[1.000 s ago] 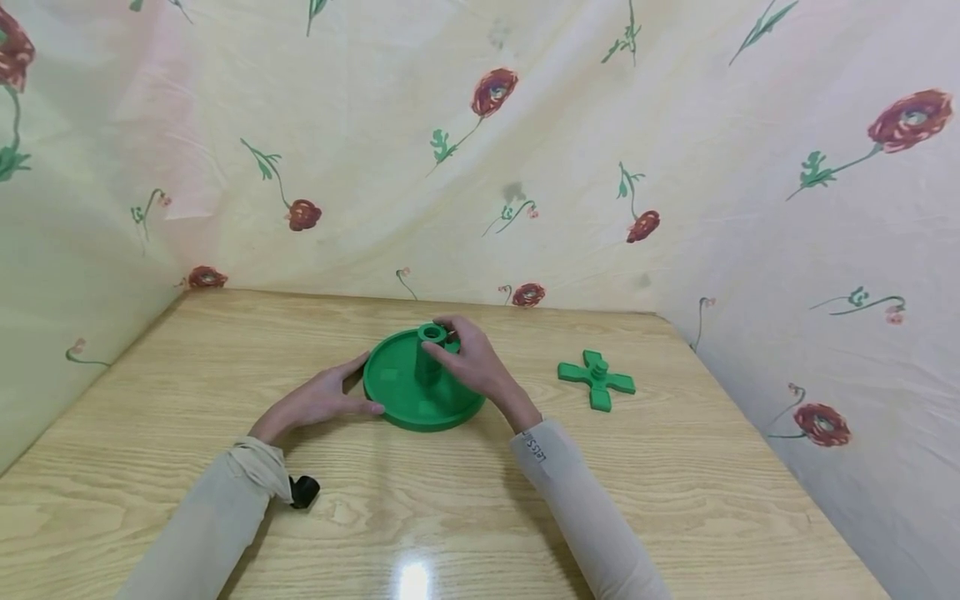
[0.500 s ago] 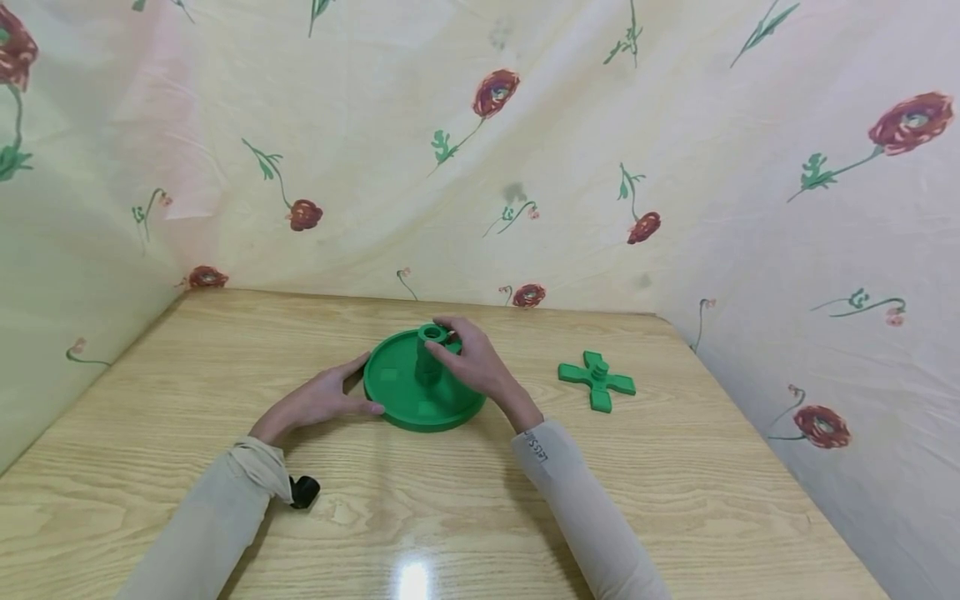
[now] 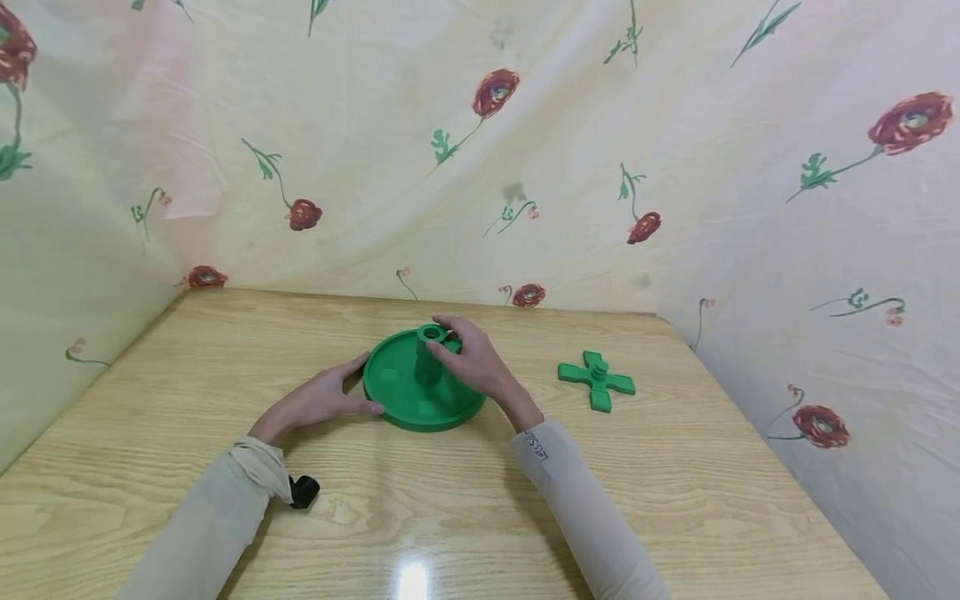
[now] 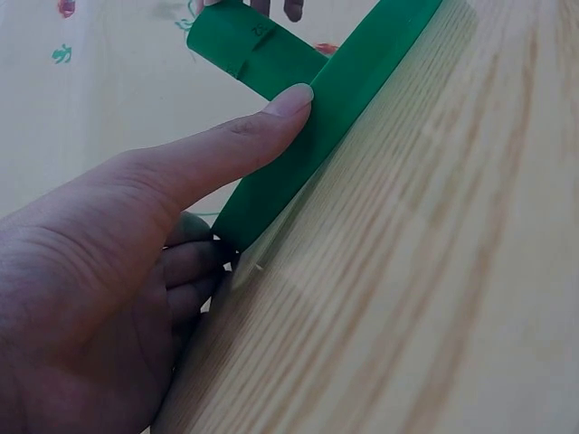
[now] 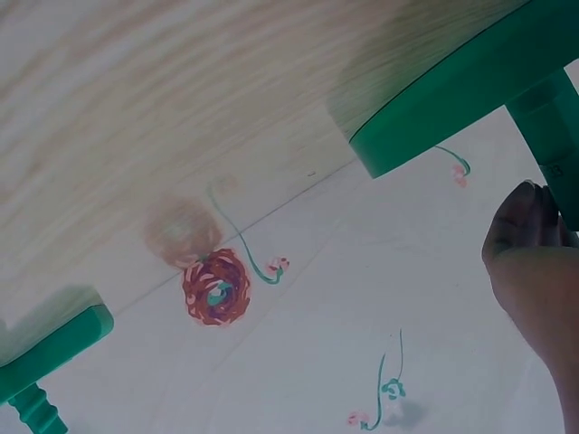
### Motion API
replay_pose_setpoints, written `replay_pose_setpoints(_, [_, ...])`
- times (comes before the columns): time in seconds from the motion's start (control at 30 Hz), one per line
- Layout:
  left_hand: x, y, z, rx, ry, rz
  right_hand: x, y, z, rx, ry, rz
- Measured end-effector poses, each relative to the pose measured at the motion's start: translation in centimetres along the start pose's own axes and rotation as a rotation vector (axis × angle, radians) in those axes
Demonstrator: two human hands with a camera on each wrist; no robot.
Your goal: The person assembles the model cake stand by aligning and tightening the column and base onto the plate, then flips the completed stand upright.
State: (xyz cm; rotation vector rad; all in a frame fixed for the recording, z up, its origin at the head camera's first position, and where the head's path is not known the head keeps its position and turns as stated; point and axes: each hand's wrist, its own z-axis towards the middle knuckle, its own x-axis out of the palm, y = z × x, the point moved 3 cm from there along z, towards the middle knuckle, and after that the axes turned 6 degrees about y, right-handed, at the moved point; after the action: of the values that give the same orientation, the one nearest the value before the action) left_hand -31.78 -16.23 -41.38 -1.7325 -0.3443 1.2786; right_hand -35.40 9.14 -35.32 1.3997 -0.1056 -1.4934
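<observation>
Two hands flank the green dish point(image 3: 427, 424) on the wooden table point(image 3: 450, 508): at its left, the left hand point(image 3: 322, 398) grips the edge, thumb on the rim; mid-dish, the green post point(image 3: 426, 362) stands upright, open end up, pinched near its top by the right hand point(image 3: 477, 360); rightward, well apart but nearer that hand, the green cross point(image 3: 600, 393) lies flat, threaded stud point(image 3: 599, 367) upward

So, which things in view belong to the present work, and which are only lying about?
Work in hand:
green dish, held by the left hand
green post, held by the right hand

Lying about:
green cross, untouched, though its matching colour hints it may belong
flowered cloth, only backdrop
</observation>
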Motion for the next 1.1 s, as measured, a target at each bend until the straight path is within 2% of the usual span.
replay_pose_setpoints(0.23, [0.07, 0.00, -0.03, 0.008, -0.003, 0.001, 0.11, -0.08, 0.00, 0.037, -0.023, -0.005])
replay_pose_setpoints(0.5, [0.01, -0.14, -0.08, 0.009, -0.007, 0.004, 0.11, -0.01, -0.01, -0.025, -0.015, 0.001])
replay_pose_setpoints(0.8, [0.01, 0.07, -0.06, 0.006, -0.001, -0.003, 0.22, -0.09, 0.03, 0.024, -0.038, 0.007])
replay_pose_setpoints(1.1, [0.00, 0.01, -0.04, 0.014, -0.003, -0.009, 0.14, 0.09, -0.03, -0.001, -0.022, 0.001])
